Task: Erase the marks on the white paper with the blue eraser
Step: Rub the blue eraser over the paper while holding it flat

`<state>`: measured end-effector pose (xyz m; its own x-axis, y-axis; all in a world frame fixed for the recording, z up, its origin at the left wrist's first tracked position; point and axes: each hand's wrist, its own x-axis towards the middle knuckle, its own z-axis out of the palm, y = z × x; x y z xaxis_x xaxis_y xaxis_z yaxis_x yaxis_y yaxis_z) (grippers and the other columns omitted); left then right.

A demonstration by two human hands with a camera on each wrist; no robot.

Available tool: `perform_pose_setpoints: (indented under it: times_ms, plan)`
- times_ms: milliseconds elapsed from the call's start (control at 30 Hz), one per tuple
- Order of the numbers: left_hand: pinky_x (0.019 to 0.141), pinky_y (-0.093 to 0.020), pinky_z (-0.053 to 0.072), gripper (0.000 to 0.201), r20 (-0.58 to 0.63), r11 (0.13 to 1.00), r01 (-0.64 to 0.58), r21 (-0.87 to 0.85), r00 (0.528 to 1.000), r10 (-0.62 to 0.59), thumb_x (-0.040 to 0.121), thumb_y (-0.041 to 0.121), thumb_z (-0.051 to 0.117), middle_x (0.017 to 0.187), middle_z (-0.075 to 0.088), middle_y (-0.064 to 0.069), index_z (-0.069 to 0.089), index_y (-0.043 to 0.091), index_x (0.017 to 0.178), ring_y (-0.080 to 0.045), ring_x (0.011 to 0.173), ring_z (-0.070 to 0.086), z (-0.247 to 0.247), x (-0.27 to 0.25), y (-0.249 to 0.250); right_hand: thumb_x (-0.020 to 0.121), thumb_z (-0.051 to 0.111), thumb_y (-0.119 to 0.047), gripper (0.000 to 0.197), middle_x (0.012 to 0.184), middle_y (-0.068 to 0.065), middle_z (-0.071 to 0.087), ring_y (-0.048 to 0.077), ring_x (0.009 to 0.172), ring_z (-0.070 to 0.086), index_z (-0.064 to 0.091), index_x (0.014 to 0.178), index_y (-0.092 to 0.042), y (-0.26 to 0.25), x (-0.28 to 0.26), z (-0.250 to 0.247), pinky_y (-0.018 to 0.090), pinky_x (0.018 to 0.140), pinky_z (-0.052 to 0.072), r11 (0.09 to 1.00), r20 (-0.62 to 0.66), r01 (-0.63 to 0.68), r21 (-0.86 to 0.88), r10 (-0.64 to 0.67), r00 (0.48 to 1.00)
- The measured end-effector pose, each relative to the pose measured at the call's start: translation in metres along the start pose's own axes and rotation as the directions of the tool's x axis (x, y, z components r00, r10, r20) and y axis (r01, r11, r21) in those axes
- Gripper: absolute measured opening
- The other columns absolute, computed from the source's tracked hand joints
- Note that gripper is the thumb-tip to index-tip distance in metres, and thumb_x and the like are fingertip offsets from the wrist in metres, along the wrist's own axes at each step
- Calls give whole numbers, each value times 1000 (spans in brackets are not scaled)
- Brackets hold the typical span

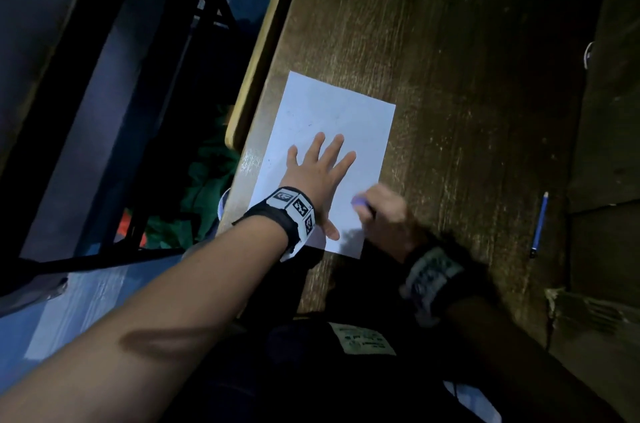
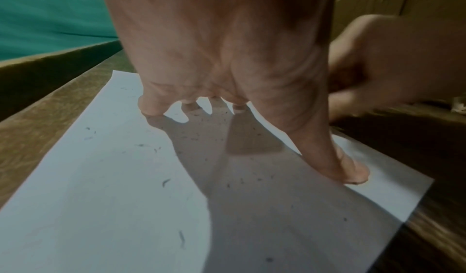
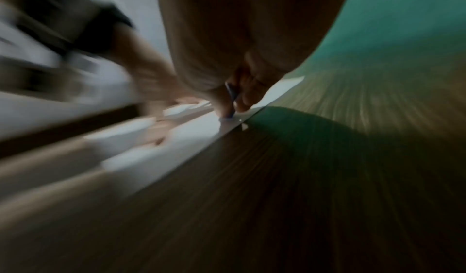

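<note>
Dim light falls on a dark, scratched wooden desk [image 1: 450, 76], and on it, close to the left edge, lies the white paper [image 1: 346, 110]. Faint grey pencil marks [image 2: 165, 182] and dark eraser crumbs dot the sheet in the left wrist view. The blue eraser [image 1: 358, 202] sits at the sheet's right side near the lower corner, its tip touching the paper; in the right wrist view only a blue sliver [image 3: 232, 95] of it shows between the fingers.

The right hand [image 1: 384, 218] is blurred, with its fingers curled and pinching the eraser. The left hand [image 1: 318, 176] lies flat on the paper's middle with fingers spread and straight, the thumb [image 2: 353, 173] pressed down near the lower edge, just beside the right hand.

Each wrist wears a black band with a white block printed in black square code patterns [image 1: 296, 211]; no letters on them can be read. A pale label [image 1: 362, 339] on dark cloth below the desk carries writing too blurred to read.

A blue pencil [image 1: 539, 225] lies on the desk well apart to the right. Left of the desk stands a black metal frame [image 1: 207, 6], with green cloth [image 1: 204, 176] on the floor.
</note>
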<state>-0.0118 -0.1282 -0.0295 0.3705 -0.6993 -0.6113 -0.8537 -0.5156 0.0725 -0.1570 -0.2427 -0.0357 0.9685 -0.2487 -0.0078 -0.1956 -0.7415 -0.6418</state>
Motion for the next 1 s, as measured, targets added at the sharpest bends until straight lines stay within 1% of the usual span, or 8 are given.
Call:
perform_pose_setpoints:
  times_ms: [167,267,367,467,567,633,833,1000]
  plan:
    - [117,-69,10,160,13,1000,-15,6,1000,15,46,85,79,164,-31,-4,-19,28,158,-36,152,-24,-3,-3,-1,89,61,-2,10,93,11,63,20,81,59,71,91,-2,16,70,-12,16,76,39,960,-240,-279,-28,265,934]
    - [117,-69,10,161,8,1000,-4,6,1000,4,46,86,79,164,-32,-5,-20,27,159,-37,152,-25,-2,-1,0,88,58,-2,12,83,11,63,29,73,60,69,82,-3,-3,19,9,30,71,45,987,-216,-159,-7,154,964]
    - [115,-71,11,162,-19,1000,4,0,1000,-4,44,87,79,165,-30,-5,-18,28,159,-38,152,-24,1,1,-1,91,62,-9,9,84,6,63,24,74,62,68,84,-9,-18,-32,17,30,69,47,996,2,-85,-14,85,996]
    - [114,-72,15,165,-5,1000,6,25,1000,-6,40,87,80,165,-28,-6,-18,27,158,-41,152,-22,-3,1,3,86,60,-5,11,77,10,63,26,70,59,69,79,-5,0,12,4,32,69,47,997,-70,-74,-11,73,995]
    - [113,-72,17,169,6,998,11,57,1000,-12,35,88,79,165,-27,-8,-19,26,158,-45,151,-19,-7,3,6,90,60,-6,10,90,10,62,16,77,55,70,90,-4,22,74,-17,18,75,41,963,-240,-261,-69,238,941]
    - [113,-72,16,169,7,999,13,51,1000,-13,35,88,80,165,-28,-8,-20,27,158,-45,151,-20,-7,3,6,88,62,-2,9,91,11,63,14,77,54,71,89,-3,20,72,-12,21,75,44,950,-281,-309,-49,284,917]
    - [114,-73,12,168,10,1000,11,28,1000,-12,38,87,80,164,-32,-7,-22,27,158,-44,150,-25,-6,4,4,82,60,-6,10,76,8,63,22,70,57,68,77,-5,3,6,3,31,66,45,999,-46,-51,4,51,998]
    - [113,-72,13,172,46,998,28,50,998,-30,35,89,79,163,-34,-6,-26,28,156,-45,149,-26,-10,6,8,88,63,-4,9,91,9,63,16,79,57,71,90,-4,30,92,-23,11,74,35,965,-211,-256,-49,241,947]
